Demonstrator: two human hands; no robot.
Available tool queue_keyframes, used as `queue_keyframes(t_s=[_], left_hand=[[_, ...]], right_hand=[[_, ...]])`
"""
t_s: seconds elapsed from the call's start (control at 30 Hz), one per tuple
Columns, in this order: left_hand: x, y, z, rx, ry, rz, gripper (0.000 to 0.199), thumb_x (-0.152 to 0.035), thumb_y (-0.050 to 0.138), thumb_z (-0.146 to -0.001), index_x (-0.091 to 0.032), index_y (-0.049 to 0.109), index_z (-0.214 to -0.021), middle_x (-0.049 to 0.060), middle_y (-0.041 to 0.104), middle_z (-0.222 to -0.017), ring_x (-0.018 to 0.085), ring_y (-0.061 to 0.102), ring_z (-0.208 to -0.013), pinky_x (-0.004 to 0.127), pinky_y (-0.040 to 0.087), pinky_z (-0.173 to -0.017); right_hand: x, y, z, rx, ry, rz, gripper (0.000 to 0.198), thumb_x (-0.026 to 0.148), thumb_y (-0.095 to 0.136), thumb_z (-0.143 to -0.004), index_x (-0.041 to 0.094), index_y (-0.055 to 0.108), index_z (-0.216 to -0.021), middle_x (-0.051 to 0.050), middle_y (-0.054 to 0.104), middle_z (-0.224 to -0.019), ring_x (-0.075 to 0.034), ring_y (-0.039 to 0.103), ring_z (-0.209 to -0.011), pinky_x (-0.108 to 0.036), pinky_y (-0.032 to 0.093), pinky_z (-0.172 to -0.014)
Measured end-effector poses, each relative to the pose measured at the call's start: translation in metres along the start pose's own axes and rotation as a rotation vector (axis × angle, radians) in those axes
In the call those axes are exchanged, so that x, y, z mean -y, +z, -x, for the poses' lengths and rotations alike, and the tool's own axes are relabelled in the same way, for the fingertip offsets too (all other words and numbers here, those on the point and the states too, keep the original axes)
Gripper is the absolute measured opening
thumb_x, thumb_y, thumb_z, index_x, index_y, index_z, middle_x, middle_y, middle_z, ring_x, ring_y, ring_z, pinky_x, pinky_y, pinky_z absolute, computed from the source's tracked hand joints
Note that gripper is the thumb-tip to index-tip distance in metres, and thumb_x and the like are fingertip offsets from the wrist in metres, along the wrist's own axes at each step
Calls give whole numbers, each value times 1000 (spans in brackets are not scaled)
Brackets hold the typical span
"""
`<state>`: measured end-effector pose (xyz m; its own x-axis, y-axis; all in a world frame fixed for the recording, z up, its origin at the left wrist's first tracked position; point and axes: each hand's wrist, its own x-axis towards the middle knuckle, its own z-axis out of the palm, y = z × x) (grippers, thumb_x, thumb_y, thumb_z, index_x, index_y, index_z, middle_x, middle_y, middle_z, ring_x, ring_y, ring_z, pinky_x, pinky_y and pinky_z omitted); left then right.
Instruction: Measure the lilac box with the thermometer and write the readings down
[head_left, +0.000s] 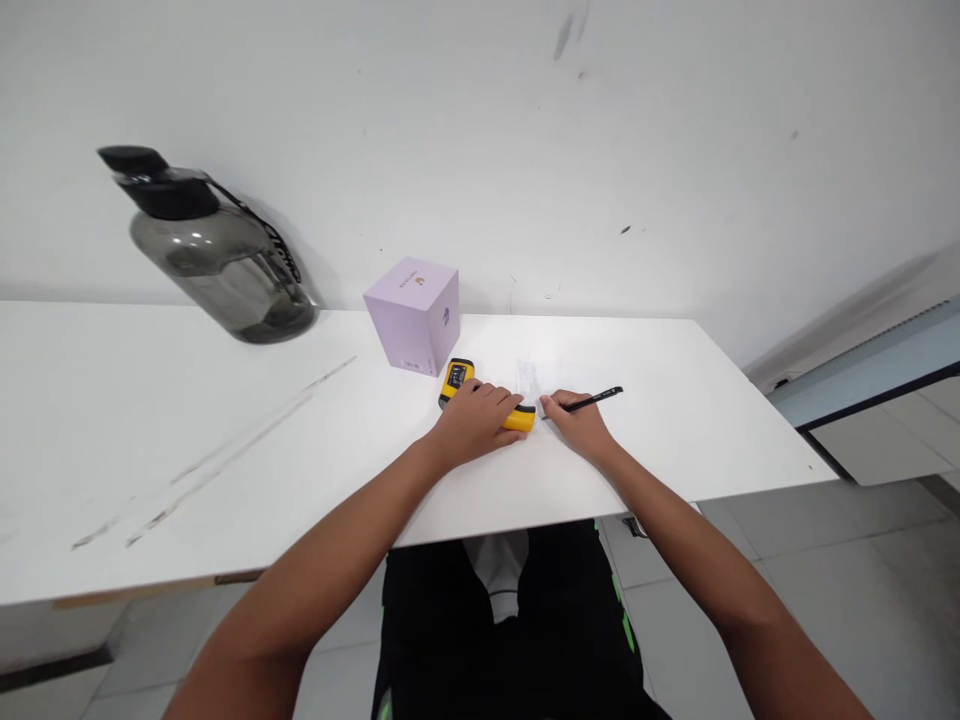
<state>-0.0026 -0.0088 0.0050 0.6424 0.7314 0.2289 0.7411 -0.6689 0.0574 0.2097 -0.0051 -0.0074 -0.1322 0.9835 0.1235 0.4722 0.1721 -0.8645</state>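
My left hand [480, 418] is closed over a yellow and black handheld device that looks like an infrared thermometer [520, 418], lying on the white table. Its head, with a dark panel, shows beyond my fingers, and the other end pokes out to the right. In a writing grip, my right hand [581, 425] holds a black pen [600, 396]. The pen's tip points down to the left, close to the thermometer's right end. Between and just beyond both hands lies a small whitish slip of paper [527, 376] with faint marks, its near part partly hidden by my right hand.
A lilac box [412, 318] stands behind the thermometer, near the wall. Farther left is a large grey see-through water bottle [217, 255] with a black lid and strap. The white table [225, 430] has dark scuffs on its left; its front edge is close to my lap.
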Motion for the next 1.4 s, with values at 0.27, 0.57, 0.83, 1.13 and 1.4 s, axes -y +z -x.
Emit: queue_keyframes(t_s=[0.27,0.57,0.83,1.13,1.4], left_hand=[[0,2,0,7,6,-12,50,-54,51,-91,-18,58,-126,10,69,-114,27,63,-103,42,36,-91],[0,1,0,4,4,2,49,-53,51,-91,-20,58,-126,10,69,-113,27,63,-104,42,36,-92],[0,0,0,24,-3,-4,50,-53,53,-91,-18,58,-127,10,69,-116,28,62,-105,42,36,-92],[0,-1,0,22,0,-4,48,-53,52,-92,-19,58,-126,10,69,-115,27,63,-105,42,36,-92],[1,1,0,-8,12,-25,50,-54,53,-91,-17,58,-125,9,70,-113,26,64,-103,41,37,-90]], right_hand=[[0,0,1,-32,3,15,36,47,56,-85,20,59,-61,0,57,-60,-16,52,-63,-30,40,-61],[-1,1,1,-41,-18,38,36,46,55,-85,20,56,-60,0,56,-59,-16,51,-61,-30,39,-59],[1,0,1,-31,-11,19,35,46,56,-85,20,57,-61,0,55,-60,-16,51,-62,-30,39,-61],[3,0,2,-59,-14,21,38,46,55,-84,21,47,-57,2,47,-56,-15,45,-59,-30,36,-58],[2,0,1,-20,-20,46,37,46,54,-85,20,51,-58,2,48,-57,-15,44,-59,-29,34,-57]])
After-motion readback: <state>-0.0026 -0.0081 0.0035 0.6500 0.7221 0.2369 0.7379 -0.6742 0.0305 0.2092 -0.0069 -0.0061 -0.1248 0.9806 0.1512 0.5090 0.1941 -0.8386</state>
